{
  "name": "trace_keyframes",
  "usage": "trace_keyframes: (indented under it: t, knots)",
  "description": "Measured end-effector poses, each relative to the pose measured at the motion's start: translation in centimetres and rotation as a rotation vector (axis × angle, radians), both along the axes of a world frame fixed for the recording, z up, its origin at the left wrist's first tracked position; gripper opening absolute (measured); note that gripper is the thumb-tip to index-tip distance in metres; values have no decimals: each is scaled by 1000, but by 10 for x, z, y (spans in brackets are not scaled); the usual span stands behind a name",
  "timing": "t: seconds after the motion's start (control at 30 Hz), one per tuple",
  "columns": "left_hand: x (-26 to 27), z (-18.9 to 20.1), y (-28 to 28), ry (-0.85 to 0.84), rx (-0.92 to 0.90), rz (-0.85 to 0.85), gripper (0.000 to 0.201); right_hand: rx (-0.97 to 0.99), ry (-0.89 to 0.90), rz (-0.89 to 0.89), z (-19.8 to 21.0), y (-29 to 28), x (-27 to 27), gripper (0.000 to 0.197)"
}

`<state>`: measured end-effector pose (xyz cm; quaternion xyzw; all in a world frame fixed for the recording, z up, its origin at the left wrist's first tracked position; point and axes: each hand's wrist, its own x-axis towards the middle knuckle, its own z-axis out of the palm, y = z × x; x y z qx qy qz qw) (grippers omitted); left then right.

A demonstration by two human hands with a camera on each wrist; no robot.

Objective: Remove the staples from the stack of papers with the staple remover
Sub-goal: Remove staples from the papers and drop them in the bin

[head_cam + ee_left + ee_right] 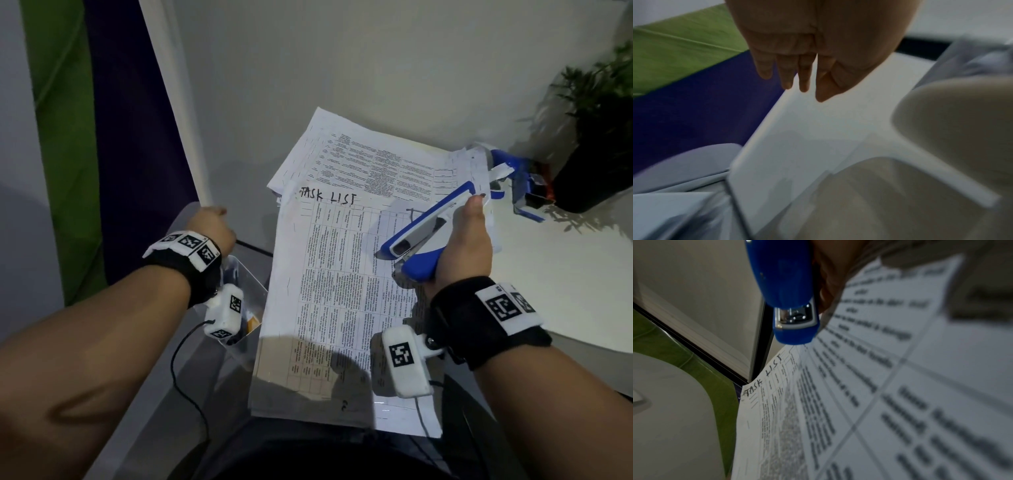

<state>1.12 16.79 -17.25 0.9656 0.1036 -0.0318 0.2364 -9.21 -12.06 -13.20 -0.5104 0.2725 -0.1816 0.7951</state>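
Printed papers (pixel 329 274) fill centre frame; right hand (pixel 462 246) grips the blue staple remover (pixel 424 229), left hand (pixel 212 224) loose, so steady the stack first.

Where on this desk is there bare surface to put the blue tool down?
Bare white table lies right of the right hand, between the paper stack and the potted plant. The back corner by the plant is crowded with blue tools. Papers cover the middle.
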Motion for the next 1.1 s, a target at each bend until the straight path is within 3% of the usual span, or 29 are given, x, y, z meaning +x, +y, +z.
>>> trace_keyframes:
  t: [0.13, 0.23, 0.33, 0.47, 0.57, 0.67, 0.73, 0.77, 0.87, 0.97, 1.1]
  knots:
    - [-20, 58, -36, -476, -250, -116, 43, 45, -14, 26, 1, 2, -2, 63]
    - [-47, 91, -67, -667, -205, -380, 35, 39, -35, -8, 0, 2, 0, 64]
    - [-62, 92, -94, -575, 12, -646, 45, 41, -38, 39, -1, 2, 0, 76]
    - [-62, 72, -110, -250, 288, -715, 69, 10, -24, -22, -1, 0, 2, 81]
    - [-57, 68, -109, -295, 238, -645, 63, -21, -1, 19, -1, 0, 2, 69]
    - [-56, 70, -108, -352, 102, -547, 38, -53, 4, 95, 10, -1, -2, 44]
    - [-56, 71, -104, -352, 7, -536, 27, -202, -119, 43, 24, 0, -6, 60]
    - [-57, 71, -101, -351, -22, -551, 26, -350, -184, -23, 34, 2, -7, 66]
    - [-63, 76, -97, -374, -49, -612, 26, -622, -426, -155, 64, 7, -11, 45]
    - [-66, 84, -99, -446, -36, -647, 30, -810, -556, -104, 78, 16, -12, 71]
    - [-74, 91, -103, -578, -66, -700, 38, -1023, -574, -29, 75, 14, -10, 36]
